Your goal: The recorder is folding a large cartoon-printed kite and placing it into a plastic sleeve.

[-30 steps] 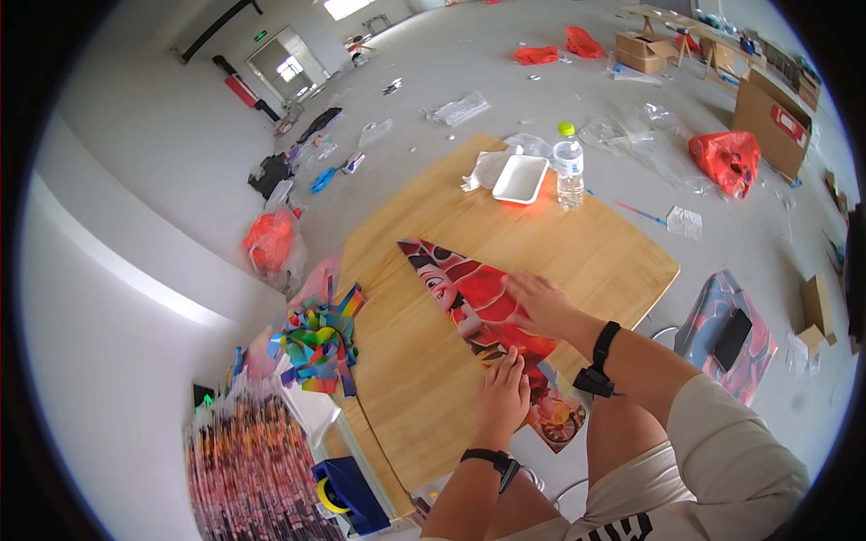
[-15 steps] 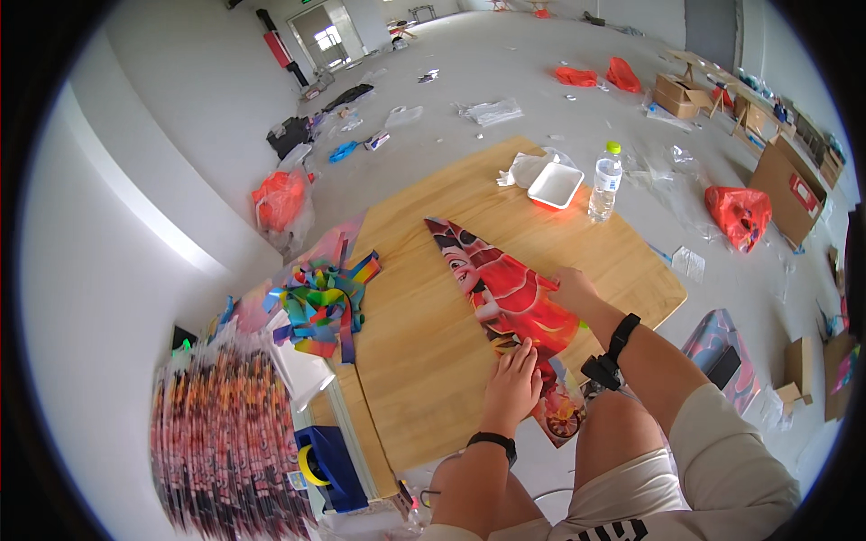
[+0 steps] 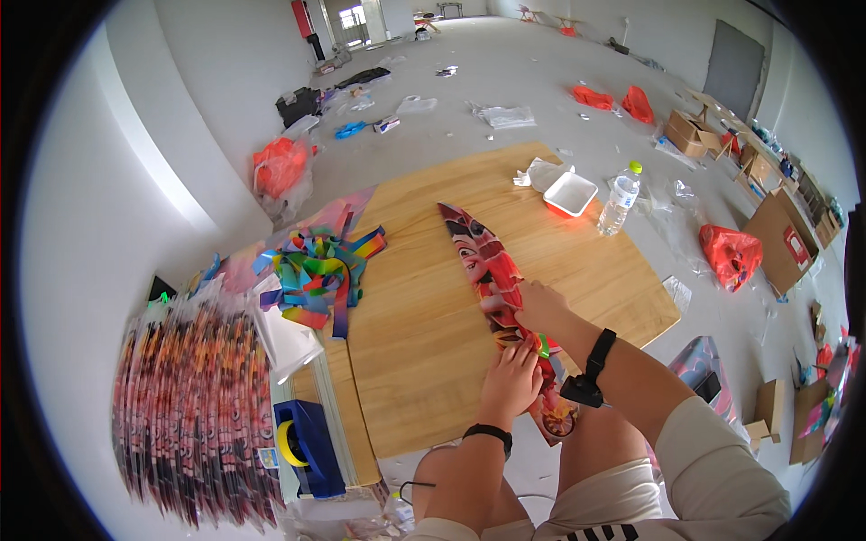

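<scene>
A red sheet [image 3: 492,270] printed with a cartoon figure lies folded into a long narrow strip on the wooden table. Its pointed tip faces away from me, and the lower end hangs past the near edge toward my knees. My left hand [image 3: 511,379] rests on the lower part, fingers stretched out and lying flat. Higher up, my right hand [image 3: 544,309] has curled fingers closed on the strip's right edge; the fingertips are partly hidden. A small green patch shows between the two hands.
Rainbow ribbons [image 3: 320,275] are heaped on the left, above stacked printed packages [image 3: 194,415] and a blue tape dispenser [image 3: 308,446]. At the table's far right stand a white-and-red tray [image 3: 571,194] and a water bottle [image 3: 620,200]. Bags and cartons litter the floor.
My right hand has carried the sheet's right side leftward, folding the wide triangle into a narrow strip. My left hand stays on the lower part. The view has shifted slightly.
</scene>
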Motion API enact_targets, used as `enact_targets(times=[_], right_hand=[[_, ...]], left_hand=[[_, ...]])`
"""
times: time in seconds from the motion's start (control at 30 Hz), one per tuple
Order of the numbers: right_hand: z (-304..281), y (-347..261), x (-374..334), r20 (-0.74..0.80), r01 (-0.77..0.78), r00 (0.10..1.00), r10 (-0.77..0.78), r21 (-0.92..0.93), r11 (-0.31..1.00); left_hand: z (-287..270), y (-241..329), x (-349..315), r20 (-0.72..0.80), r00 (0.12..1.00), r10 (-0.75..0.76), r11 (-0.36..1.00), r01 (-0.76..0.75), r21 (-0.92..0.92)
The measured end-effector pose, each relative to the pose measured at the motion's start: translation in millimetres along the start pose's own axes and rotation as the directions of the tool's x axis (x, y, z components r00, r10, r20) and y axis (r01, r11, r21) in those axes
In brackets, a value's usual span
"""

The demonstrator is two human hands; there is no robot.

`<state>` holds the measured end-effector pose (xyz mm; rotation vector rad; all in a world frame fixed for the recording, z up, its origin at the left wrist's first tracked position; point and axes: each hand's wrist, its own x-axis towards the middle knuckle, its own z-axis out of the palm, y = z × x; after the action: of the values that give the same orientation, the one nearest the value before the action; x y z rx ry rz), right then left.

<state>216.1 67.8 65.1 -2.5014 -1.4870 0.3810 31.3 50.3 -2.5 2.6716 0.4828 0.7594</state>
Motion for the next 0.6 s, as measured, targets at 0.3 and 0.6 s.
enact_targets(times=[0.3,0.6], right_hand=[[20,112,53,-0.166,-0.162,0.969,0.182,0.128,0.978],[24,122,81,-0.072,-0.087,0.991,0.113,0.296,0.951]], left_hand=[[1,6,5,-0.016,1.000,0.020,1.000,-0.020,-0.016],[-8,0,0,0.020,1.000,-0.006,1.000,0.006,0.019]])
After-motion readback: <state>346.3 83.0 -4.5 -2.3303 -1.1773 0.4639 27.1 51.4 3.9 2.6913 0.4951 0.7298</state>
